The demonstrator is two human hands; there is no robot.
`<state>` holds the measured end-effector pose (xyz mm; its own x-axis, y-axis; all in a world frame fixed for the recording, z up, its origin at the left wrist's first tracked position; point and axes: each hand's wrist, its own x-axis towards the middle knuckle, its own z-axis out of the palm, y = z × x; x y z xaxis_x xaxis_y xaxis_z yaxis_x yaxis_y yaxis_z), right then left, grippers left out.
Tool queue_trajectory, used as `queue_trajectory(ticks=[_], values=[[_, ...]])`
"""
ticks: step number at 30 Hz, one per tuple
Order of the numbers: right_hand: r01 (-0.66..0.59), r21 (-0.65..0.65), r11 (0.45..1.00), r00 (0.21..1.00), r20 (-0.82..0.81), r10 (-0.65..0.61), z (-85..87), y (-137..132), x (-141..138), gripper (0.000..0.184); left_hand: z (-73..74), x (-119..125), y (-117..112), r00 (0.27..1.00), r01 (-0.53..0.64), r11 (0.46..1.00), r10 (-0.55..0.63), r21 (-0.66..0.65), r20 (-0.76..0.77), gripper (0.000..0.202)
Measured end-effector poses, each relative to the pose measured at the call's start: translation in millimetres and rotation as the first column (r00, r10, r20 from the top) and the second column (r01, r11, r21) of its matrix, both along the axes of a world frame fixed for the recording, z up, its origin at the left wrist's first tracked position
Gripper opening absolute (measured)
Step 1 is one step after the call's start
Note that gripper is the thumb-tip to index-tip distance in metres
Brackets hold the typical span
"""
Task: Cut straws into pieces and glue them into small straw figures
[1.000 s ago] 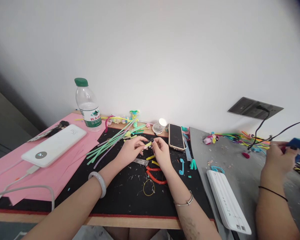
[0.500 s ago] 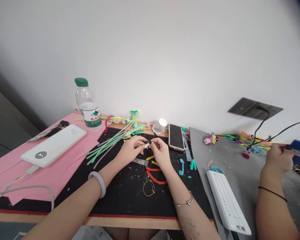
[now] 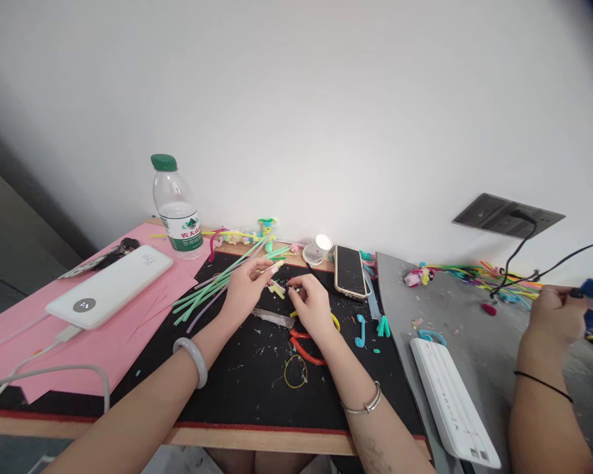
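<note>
Between the fingertips of my left hand (image 3: 247, 286) is a small pale yellow piece (image 3: 279, 264), perhaps a bit of pipe cleaner. To its right, my right hand (image 3: 312, 304) is closed with the thumb near the index finger; whatever it may hold is too small to make out. The two hands are a little apart. Small pale yellow bits (image 3: 277, 289) lie between them. Green and purple pipe cleaners (image 3: 212, 289) spread beside my left hand. Below the hands are a clear strip (image 3: 273, 318) and red scissor-like handles (image 3: 309, 355), partly covered by my right wrist.
A water bottle (image 3: 180, 210) and white power bank (image 3: 109, 286) stand left, on pink paper (image 3: 143, 342). A paper cup (image 3: 318, 249) and phone (image 3: 350, 271) are behind. Right are another power bank (image 3: 454, 401) and another person's hand (image 3: 556, 322). A rubber band (image 3: 295, 372) lies in front.
My hands, which met at the fingertips, have moved apart. My left hand has lifted slightly with the pale yellow piece, and my right fingers have curled in.
</note>
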<state>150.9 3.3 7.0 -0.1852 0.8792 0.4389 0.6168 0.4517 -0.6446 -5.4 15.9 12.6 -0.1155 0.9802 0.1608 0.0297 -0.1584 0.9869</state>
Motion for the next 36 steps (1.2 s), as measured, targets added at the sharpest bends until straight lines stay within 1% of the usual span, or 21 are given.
queue_trajectory(ticks=[3,6,9,12,18,20,24,27,30,33,36], values=[[-0.046,0.004,0.999,0.989,0.144,0.045,-2.2,-1.8,-4.6,0.011,-1.0,-0.5,1.0,0.999,-0.033,0.999,0.033,-0.001,0.018,0.030],[-0.052,0.009,0.999,0.967,0.250,0.048,-5.9,-1.7,-7.8,0.014,-4.3,-0.3,2.8,0.999,-0.038,0.999,0.038,0.007,0.034,0.030],[-0.046,0.018,0.999,0.952,0.302,0.038,-8.3,-0.4,-8.9,0.014,-7.2,-0.5,4.6,0.998,-0.034,0.999,0.033,0.018,0.053,0.029],[-0.043,0.018,0.999,0.953,0.301,0.036,-8.3,0.1,-8.2,0.014,-7.9,-0.8,5.4,0.997,-0.035,0.999,0.034,0.016,0.063,0.026],[-0.056,0.001,0.998,0.972,0.228,0.054,-5.9,0.7,-5.2,0.019,-5.2,-2.5,5.6,0.995,-0.103,0.993,0.103,0.052,0.000,0.021],[-0.041,0.015,0.999,0.982,0.183,0.037,-5.5,1.6,-4.1,0.021,-6.1,-3.3,6.5,0.992,-0.123,0.991,0.123,0.055,0.005,0.023],[0.000,0.042,0.999,0.997,0.083,-0.003,-4.8,2.9,-2.3,0.026,-8.2,-3.8,7.3,0.992,-0.115,0.993,0.114,0.013,0.050,0.029],[0.006,0.042,0.999,1.000,0.016,-0.007,-3.6,2.6,-1.7,0.027,-6.4,-2.9,5.5,0.993,-0.086,0.996,0.086,-0.012,0.075,0.034],[0.020,0.033,0.999,0.999,-0.050,-0.018,-1.6,1.9,-2.0,0.026,-3.6,-1.3,3.0,0.997,-0.025,0.999,0.027,-0.021,0.078,0.038],[0.041,0.013,0.999,0.992,-0.118,-0.039,-0.4,2.4,-1.8,0.024,-3.1,0.4,1.7,0.994,0.049,0.998,-0.046,-0.032,0.096,0.034],[0.034,-0.022,0.999,0.989,-0.143,-0.036,-1.6,4.4,-0.7,0.025,-4.8,1.8,1.6,0.988,0.118,0.992,-0.112,-0.054,0.111,0.029]])
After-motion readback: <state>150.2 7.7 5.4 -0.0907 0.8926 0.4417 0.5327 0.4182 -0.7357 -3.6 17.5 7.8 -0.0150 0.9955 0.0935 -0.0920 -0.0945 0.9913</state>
